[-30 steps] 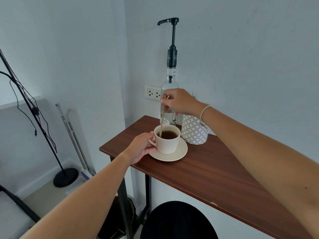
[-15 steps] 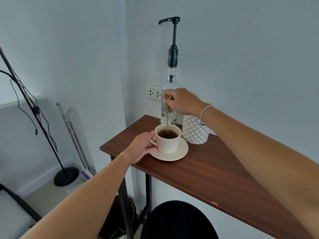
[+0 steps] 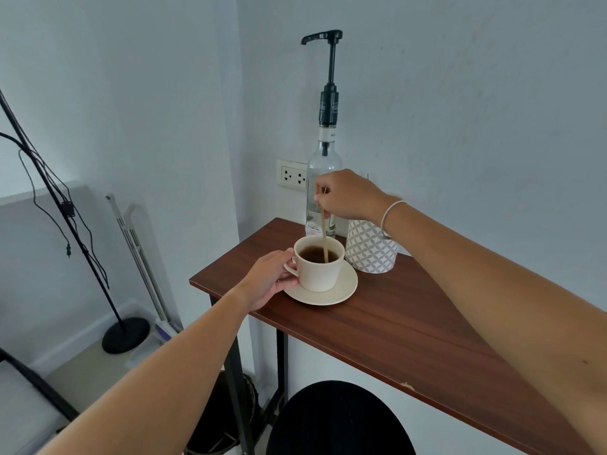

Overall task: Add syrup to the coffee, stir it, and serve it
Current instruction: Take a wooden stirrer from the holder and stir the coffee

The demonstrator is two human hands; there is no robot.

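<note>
Evidently you were mid-stir: your right hand (image 3: 348, 194) pinched the stirrer (image 3: 324, 230) in the coffee cup (image 3: 318, 265) at frame centre, your left hand (image 3: 270, 276) gripped its handle on the surface (image 3: 410, 326), serving remained.

We see two bare forearms, no sleeves on either. The left hand (image 3: 267, 277) wears nothing, while the right hand (image 3: 349, 195) has a thin pale bracelet (image 3: 390, 213) (a simple band) at the wrist.
</note>
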